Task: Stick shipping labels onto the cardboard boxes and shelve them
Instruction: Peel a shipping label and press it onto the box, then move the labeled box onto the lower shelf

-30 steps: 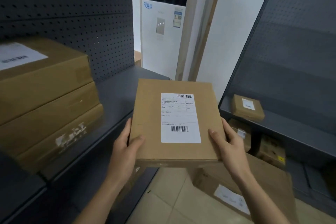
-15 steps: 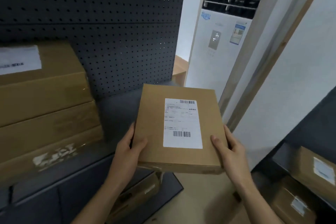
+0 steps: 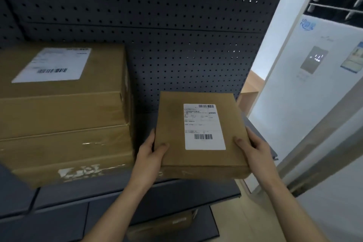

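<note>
your left hand point(image 3: 150, 155) and right hand point(image 3: 253, 148) grip the flat, labelled brown cardboard box point(image 3: 198, 131) by its side edges; likely stiff and light

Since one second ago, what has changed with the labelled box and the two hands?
The flat brown cardboard box with a white shipping label has gone forward, from the aisle to above the dark grey metal shelf, right of the stack of large cardboard boxes. The left hand and the right hand hold its near corners as before.
</note>
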